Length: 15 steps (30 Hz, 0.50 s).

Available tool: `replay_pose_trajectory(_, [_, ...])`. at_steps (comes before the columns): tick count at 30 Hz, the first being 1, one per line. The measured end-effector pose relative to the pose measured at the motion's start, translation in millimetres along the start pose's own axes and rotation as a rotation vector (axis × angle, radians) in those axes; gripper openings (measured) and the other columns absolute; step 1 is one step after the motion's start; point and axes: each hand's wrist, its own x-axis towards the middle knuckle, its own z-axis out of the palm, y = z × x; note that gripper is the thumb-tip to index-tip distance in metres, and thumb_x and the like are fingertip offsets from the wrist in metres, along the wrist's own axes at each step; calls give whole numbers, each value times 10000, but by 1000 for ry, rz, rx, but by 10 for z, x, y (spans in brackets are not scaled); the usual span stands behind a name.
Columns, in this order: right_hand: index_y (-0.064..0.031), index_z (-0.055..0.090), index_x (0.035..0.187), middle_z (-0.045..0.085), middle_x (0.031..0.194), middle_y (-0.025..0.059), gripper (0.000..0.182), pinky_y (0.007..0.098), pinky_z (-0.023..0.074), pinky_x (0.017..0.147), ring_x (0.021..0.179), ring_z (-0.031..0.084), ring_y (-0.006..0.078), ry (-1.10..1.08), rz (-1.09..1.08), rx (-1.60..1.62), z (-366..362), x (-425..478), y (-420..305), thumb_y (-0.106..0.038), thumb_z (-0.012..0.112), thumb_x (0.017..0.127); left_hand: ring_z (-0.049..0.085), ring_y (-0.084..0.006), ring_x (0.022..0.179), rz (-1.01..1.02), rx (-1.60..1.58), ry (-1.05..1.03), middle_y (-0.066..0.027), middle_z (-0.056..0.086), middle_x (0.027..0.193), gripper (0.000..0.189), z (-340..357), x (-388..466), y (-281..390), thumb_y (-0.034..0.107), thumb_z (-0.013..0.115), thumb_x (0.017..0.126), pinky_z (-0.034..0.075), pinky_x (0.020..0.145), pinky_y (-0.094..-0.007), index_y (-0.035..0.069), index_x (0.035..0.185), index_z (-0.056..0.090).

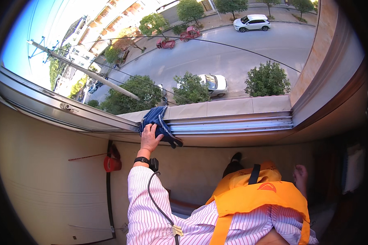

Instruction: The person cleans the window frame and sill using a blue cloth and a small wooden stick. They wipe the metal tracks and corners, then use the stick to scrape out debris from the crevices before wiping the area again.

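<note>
On the metal track of a sliding window (233,125), my left hand (150,137) presses a dark blue denim cloth (156,118), its fingers bent over the fabric. The cloth lies across the track beside the end of the sliding sash (110,121) and drapes over the inner edge of the sill. Low at the right, near the side of my orange apron (263,196), is my right hand (300,174), partly in shadow; its fingers look bent, and whether it holds anything is unclear.
A tiled outer ledge (227,107) runs beyond the track, above a street with trees and parked cars. The sash bears a metal latch (69,107). A red dustpan-like object (112,163) and thin stick are at the left. A black cable (155,196) runs along my left sleeve.
</note>
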Motion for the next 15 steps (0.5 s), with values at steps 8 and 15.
replay_pose_trajectory(8, [-104,583,1155,552,823,-31,240,189,335,465,636,486,51,-148,-14,17,165,334,233,-98,601,916,510,-279,1150,156,-66,174,-78,563,1199,456,145,-80,664,185,668,742,384,965,-431,92,1186,623])
replay_pose_trajectory(15, [-85,602,1181,594,885,2,291,229,431,568,699,532,86,-89,-30,-51,171,636,540,-62,624,891,409,-360,1281,-82,-30,295,-182,443,1383,833,200,-194,80,583,675,805,326,1072,-480,4,1363,460])
